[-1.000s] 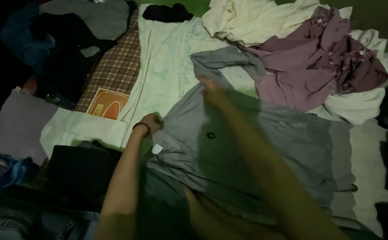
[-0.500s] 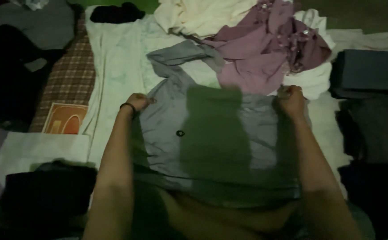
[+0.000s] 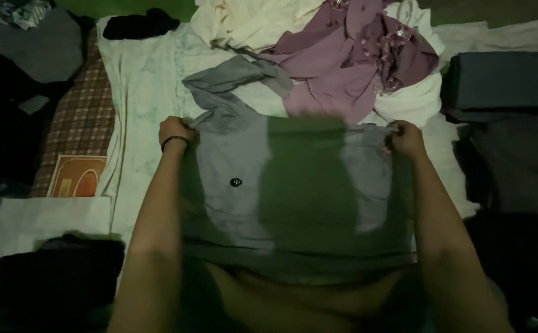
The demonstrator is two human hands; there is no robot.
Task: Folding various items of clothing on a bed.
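Grey cloth is filling the middle of my view: a grey shirt (image 3: pixel 238 166) is lying spread over a pale sheet (image 3: pixel 139 80), with 1 sleeve trailing off toward the far side and a small dark button showing on its front. I am watching the left hand (image 3: pixel 175 131) pinching the garment's far left corner, fingers closed on the fabric, a dark band sitting on that wrist. The right hand (image 3: pixel 405 138) is gripping the far right corner in the same closed way, so both hands are holding the shirt taut between them.

I am judging the shirt light, thin and limp, sagging wherever it is not held and creasing easily; the 2 far corners look like the sound places to grip, since a hold in the middle would only bunch it.

Beyond it, a purple garment (image 3: pixel 343 68) is lying crumpled on cream cloth (image 3: pixel 250 21). A checked cloth (image 3: pixel 81 117) is lying to the left, with an orange packet (image 3: pixel 74 176) at its near end, and dark folded clothes (image 3: pixel 503 80) are stacked to the right. The room is dim and my shadow is falling across the shirt. I cannot tell whether a bed or a floor is under the sheet.
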